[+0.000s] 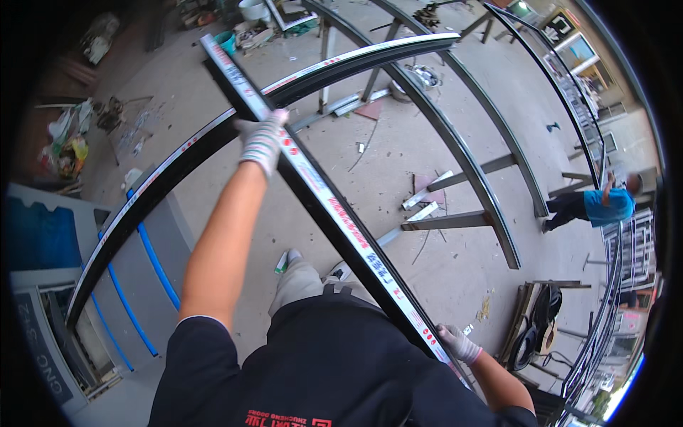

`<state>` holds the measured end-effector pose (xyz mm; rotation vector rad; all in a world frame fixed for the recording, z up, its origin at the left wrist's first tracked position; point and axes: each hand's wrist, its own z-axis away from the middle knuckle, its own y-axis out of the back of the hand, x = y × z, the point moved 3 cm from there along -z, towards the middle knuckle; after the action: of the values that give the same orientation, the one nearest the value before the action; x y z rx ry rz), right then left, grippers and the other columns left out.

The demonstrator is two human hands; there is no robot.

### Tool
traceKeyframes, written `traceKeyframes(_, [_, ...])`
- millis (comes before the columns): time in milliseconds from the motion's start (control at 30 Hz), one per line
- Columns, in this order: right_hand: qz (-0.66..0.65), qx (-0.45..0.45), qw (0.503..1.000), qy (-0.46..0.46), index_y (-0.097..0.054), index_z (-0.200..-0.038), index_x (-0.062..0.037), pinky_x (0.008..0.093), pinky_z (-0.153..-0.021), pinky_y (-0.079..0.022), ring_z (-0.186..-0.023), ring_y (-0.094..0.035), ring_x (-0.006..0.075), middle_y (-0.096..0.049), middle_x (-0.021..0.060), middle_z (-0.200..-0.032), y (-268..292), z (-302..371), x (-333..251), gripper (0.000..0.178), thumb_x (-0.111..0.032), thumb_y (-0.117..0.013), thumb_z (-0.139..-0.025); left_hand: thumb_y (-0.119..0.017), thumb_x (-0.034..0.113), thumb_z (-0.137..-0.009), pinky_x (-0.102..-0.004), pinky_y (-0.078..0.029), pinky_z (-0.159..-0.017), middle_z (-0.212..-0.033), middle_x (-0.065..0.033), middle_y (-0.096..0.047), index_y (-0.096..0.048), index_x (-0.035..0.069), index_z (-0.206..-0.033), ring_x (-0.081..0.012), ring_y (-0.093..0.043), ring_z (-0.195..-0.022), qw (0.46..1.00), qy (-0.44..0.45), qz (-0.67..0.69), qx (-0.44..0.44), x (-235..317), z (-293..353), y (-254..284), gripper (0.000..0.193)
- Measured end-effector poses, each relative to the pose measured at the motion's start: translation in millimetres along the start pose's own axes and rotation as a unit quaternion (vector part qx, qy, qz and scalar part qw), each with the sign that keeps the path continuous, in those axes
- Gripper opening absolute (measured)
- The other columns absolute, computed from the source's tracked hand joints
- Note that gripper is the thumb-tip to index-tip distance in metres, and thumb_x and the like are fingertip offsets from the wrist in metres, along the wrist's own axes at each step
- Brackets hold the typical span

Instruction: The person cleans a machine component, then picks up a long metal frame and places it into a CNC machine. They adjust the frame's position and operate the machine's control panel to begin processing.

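A long black metal profile with a printed white film strip along its face slants across my body. My left hand, in a striped white knit glove, is closed around its upper part. Gloved as well, my right hand grips the side of its lower end. Beneath the held profile, a second black profile with the same kind of film crosses it near my left hand. This second piece runs from the machine on the left to the metal rack at the top, bowed by the lens.
A grey steel rack stands ahead. A machine with blue strips is at left. At right, a person in a blue top stands near stacked frames. A wooden cart holds black coils. Metal offcuts lie on the floor.
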<state>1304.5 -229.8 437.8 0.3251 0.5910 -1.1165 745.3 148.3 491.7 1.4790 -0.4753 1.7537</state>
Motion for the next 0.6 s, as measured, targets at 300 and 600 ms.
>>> traceKeyframes(300, [0.040,0.048,0.996,-0.065,-0.073,-0.105,-0.0024,0.0260,-0.069,-0.053,-0.075,-0.064,0.0067,-0.072,0.0017,-0.085,-19,-36,4,0.063,-0.064,-0.057,-0.099,-0.083,0.027,-0.076,-0.0437,-0.048,-0.112,-0.155,-0.0325,-0.031,0.004,0.006,-0.163,-0.0427,-0.053,-0.133,0.989,0.075,-0.084,-0.092,15,68,-48,0.125])
traceKeyframes(600, [-0.108,0.145,0.982,-0.059,-0.069,-0.101,-0.0102,0.0254,-0.055,-0.048,-0.063,-0.058,0.0054,-0.064,-0.0047,-0.076,-62,-76,-55,0.053,-0.062,-0.059,-0.098,-0.080,0.023,-0.073,-0.0442,-0.050,-0.108,-0.155,-0.0359,-0.027,0.014,0.006,-0.161,-0.0455,-0.056,-0.127,0.971,0.089,-0.106,-0.194,4,124,-66,0.130])
